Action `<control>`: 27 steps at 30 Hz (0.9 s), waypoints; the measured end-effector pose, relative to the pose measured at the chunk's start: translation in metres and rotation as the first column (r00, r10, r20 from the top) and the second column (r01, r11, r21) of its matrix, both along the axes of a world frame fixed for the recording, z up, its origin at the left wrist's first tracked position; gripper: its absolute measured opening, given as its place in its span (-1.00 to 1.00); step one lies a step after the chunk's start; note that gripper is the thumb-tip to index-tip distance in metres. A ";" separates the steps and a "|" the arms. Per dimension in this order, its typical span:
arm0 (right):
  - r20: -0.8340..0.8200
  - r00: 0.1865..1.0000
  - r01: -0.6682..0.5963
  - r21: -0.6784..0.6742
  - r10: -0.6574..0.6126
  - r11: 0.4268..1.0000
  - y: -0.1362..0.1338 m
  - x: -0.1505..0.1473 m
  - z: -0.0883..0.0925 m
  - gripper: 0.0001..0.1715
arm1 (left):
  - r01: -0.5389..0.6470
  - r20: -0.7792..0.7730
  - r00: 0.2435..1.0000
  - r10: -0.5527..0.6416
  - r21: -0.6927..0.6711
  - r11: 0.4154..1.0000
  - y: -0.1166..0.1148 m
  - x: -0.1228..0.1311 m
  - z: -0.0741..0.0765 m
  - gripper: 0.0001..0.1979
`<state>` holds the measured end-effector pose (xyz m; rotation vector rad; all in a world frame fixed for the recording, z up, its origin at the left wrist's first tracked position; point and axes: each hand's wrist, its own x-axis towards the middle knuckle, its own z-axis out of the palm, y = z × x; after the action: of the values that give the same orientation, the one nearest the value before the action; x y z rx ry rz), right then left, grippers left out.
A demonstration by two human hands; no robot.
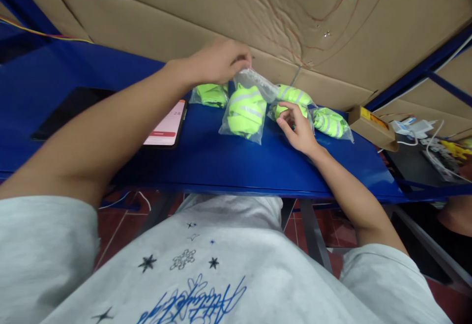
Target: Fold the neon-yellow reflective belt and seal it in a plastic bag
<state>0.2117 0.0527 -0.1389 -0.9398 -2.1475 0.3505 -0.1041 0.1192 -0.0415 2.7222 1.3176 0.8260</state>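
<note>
My left hand (223, 63) pinches the top edge of a clear plastic bag, its thumb and fingers closed on it. Inside this bag is a bundled neon-yellow reflective fabric item (246, 110) with silver-grey bands, perhaps a safety vest. My right hand (298, 130) is just right of it with the thumb and fingers curved apart, holding nothing. Behind those fingers lies another bagged neon bundle (283, 110), partly hidden; whether they touch it I cannot tell. Similar bagged bundles are at the back (295, 94), to the right (330, 122) and to the left (211, 95).
The blue table (221, 166) backs onto a cardboard-covered panel (165, 9). A phone or tablet with a lit screen (164, 130) lies under my left forearm. A small cardboard box (373, 127) stands at the right, before white adapters and cables (415, 128). Part of another person shows at the right edge.
</note>
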 end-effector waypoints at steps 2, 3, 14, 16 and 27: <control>0.044 0.999 -0.013 -0.023 0.014 1.000 -0.001 0.000 -0.001 -0.31 | -0.065 0.138 0.988 0.066 -0.015 0.998 0.010 -0.008 -0.003 -0.60; 0.064 0.998 -0.022 -0.028 0.024 0.999 -0.002 -0.001 -0.002 -0.32 | -0.061 0.168 0.984 0.067 -0.037 0.997 0.016 -0.011 -0.006 -0.58; 0.198 0.976 -0.101 0.035 0.092 0.994 -0.013 -0.009 0.004 -0.49 | -0.040 -0.059 0.998 0.033 -0.112 0.993 0.023 -0.020 -0.008 -0.66; 0.224 0.969 -0.113 0.031 0.103 0.993 -0.012 -0.009 0.003 -0.48 | 0.071 -0.132 0.987 -0.090 -0.137 0.988 0.017 -0.014 -0.009 -0.66; 0.321 0.931 -0.191 0.030 0.172 0.981 -0.013 -0.019 -0.008 -0.43 | 0.000 -0.422 0.898 -0.121 -0.276 0.961 0.004 0.009 -0.031 -0.14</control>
<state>0.1928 0.0397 -0.1466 -0.8073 -2.5355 0.2336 -0.0947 0.1236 -0.0725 2.7939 1.2738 0.0096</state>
